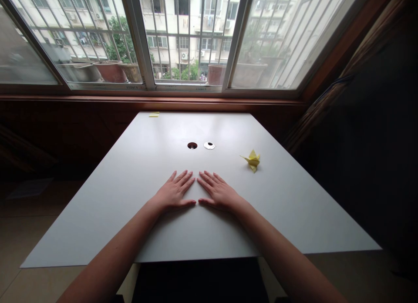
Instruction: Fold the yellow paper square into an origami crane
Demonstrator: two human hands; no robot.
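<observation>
Both palms rest face down on a white table (pixel 107 207). My left hand (pixel 174 190) lies flat with its fingers spread and holds nothing. Mirroring it, my right hand (pixel 217 190) is also flat and spread, its thumb and index fingertips almost meeting those of the left. Beyond the right hand, up and to the right, a folded yellow paper crane (pixel 252 160) sits on the tabletop, apart from both hands.
Past my fingers the table has a round cable hole (pixel 192 146), with a metallic disc-like cover (pixel 209 145) beside it. A small yellow paper strip (pixel 154 114) lies at the far left edge. Behind the table runs a wooden windowsill (pixel 196 103) under barred windows; a dark curtain (pixel 352 85) hangs at right.
</observation>
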